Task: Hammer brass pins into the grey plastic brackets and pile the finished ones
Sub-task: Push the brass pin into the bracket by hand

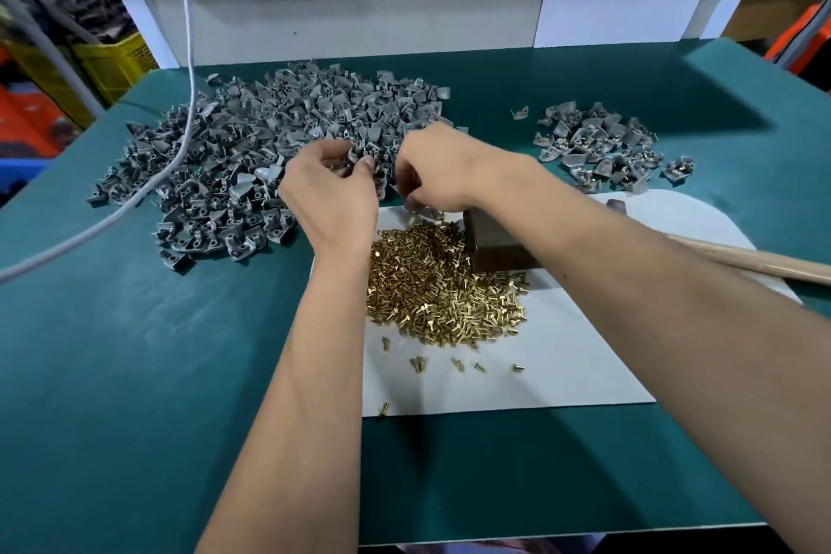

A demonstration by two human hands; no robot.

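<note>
Two hands meet just beyond the pin heap on the table. The left hand pinches a grey bracket in curled fingers; whether the right hand grips a pin cannot be told. Unfinished brackets lie left of the heap, the finished pile far right, the hammer touching its right edge. A pin seated crooked would likely bend under the hammer, or drop and be lost among the loose ones.
</note>
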